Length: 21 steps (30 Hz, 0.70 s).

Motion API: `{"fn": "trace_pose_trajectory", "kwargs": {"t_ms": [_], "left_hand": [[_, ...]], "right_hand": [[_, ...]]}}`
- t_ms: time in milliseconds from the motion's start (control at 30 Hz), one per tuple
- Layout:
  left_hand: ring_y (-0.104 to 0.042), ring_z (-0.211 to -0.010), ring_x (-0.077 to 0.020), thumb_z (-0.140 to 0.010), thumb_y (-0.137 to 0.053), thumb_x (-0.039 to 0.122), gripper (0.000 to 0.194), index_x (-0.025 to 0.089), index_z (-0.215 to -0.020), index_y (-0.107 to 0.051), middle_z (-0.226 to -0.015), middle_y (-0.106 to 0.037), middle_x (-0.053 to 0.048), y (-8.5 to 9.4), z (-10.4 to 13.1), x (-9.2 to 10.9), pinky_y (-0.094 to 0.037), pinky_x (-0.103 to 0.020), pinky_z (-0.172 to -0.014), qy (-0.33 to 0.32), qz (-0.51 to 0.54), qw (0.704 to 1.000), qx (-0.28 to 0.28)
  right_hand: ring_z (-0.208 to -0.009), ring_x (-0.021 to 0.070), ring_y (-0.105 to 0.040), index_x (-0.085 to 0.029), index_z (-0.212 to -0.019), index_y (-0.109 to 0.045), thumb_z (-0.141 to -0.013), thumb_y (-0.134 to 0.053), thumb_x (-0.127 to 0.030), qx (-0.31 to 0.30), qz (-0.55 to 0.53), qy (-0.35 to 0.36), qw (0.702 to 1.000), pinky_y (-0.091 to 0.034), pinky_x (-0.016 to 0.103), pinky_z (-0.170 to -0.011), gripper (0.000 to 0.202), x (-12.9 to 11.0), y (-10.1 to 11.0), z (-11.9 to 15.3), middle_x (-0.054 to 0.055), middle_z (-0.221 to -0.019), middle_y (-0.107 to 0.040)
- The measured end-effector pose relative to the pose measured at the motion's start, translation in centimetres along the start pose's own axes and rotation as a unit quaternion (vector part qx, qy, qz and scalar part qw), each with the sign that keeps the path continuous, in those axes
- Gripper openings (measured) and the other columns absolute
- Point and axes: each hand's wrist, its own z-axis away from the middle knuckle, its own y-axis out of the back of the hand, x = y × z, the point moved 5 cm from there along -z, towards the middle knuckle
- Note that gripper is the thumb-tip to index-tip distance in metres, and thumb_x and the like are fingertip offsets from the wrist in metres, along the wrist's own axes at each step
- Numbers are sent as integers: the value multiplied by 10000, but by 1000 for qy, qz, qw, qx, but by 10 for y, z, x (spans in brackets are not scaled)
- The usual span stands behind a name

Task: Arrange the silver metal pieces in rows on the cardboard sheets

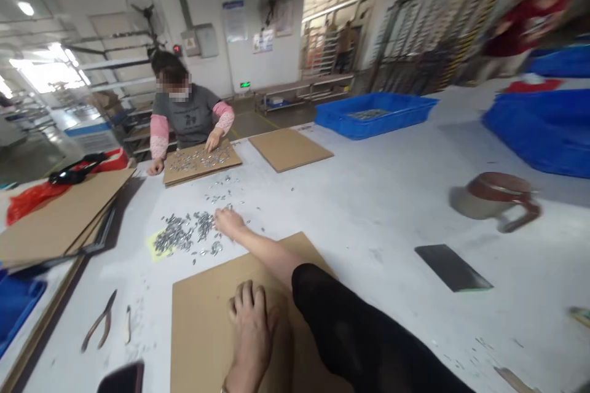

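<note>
Many silvery pieces [175, 234] beside right hand [229, 223]

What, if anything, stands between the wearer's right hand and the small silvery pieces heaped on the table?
Nothing visible does: the right hand is at the edge of the small silvery pieces. The left hand is over the cardboard sheet, outside that path.

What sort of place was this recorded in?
Likely a factory workshop: small shiny pieces lie heaped on a large white worktable, with a co-worker at its far edge and a blue plastic tray.
</note>
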Motion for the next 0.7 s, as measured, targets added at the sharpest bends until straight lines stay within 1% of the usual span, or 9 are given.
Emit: {"fn": "trace_pose_trajectory", "kwargs": {"t_ms": [133, 233, 300, 400, 500, 533, 600, 667, 700], "left_hand": [[-480, -1272, -329, -923, -623, 295, 350, 195, -1259, -609, -1358, -571, -151, 10, 2, 9, -411, -522, -1006, -5, -6, 1000, -31], [-476, -1258, -330, -916, -631, 271, 333, 193, -1238, -599, -1348, -557, -151, 13, -1, 15, -421, -534, -1000, 7, 8, 999, -43], [-475, -1258, -338, -916, -628, 260, 266, 199, -1175, -613, -1336, -561, -152, 13, -7, 19, -412, -561, -1015, 22, 46, 998, -42], [-499, -1242, -337, -898, -638, 232, 210, 194, -1104, -626, -1314, -582, -156, 13, -19, 16, -399, -589, -1039, 60, 141, 988, -18], [-573, -1146, -277, -933, -527, 160, 173, 181, -1072, -629, -1228, -633, -146, 16, -31, -1, -462, -510, -1000, 81, 181, 980, -4], [-603, -1080, -247, -952, -472, 146, 189, 174, -1056, -627, -1152, -657, -135, 18, -33, -12, -491, -466, -969, 92, 194, 977, 6], [-625, -1036, -232, -982, -377, 145, 251, 165, -1039, -620, -1061, -675, -130, 27, -33, -37, -514, -442, -945, 123, 211, 969, 35], [-634, -1029, -238, -985, -355, 161, 267, 173, -1029, -618, -1042, -683, -123, 38, -26, -61, -526, -457, -937, 147, 218, 963, 62], [-640, -1024, -239, -977, -364, 162, 259, 178, -1018, -620, -1032, -687, -116, 42, -21, -71, -531, -459, -932, 154, 219, 961, 72]], "right_hand": [[-827, 145, -627, -156, -975, -629, -937, -604, -218, -8, -135, -113, 984, -461, 217, -706, 77, 30, 4, -4, 47, -901, -677], [-608, 112, -567, -157, -976, -616, -980, -499, -247, -29, -235, -185, 954, -423, 200, -535, 148, 47, 13, 1, 6, -769, -616], [-508, 91, -517, -153, -983, -600, -1000, -461, -271, -47, -294, -219, 929, -362, 182, -448, 183, 54, 22, 12, -12, -710, -575], [-452, 71, -491, -156, -968, -583, -989, -519, -284, -81, -361, -252, 894, -295, 152, -395, 144, 56, 35, 40, -28, -659, -546], [-433, 75, -489, -158, -927, -586, -957, -590, -267, -123, -401, -270, 867, -252, 141, -364, 113, 50, 41, 79, -25, -614, -549], [-429, 76, -486, -158, -912, -592, -948, -607, -262, -135, -410, -274, 860, -246, 141, -357, 111, 47, 41, 93, -20, -601, -557], [-428, 80, -488, -158, -898, -608, -933, -637, -264, -160, -422, -266, 852, -276, 142, -359, 116, 39, 39, 122, -10, -594, -586], [-468, 99, -541, -164, -923, -634, -930, -645, -283, -189, -418, -216, 862, -379, 161, -403, 120, 28, 37, 146, 8, -637, -642], [-524, 117, -594, -168, -946, -651, -926, -650, -286, -201, -401, -172, 877, -449, 186, -458, 120, 23, 37, 156, 24, -693, -681]]}}
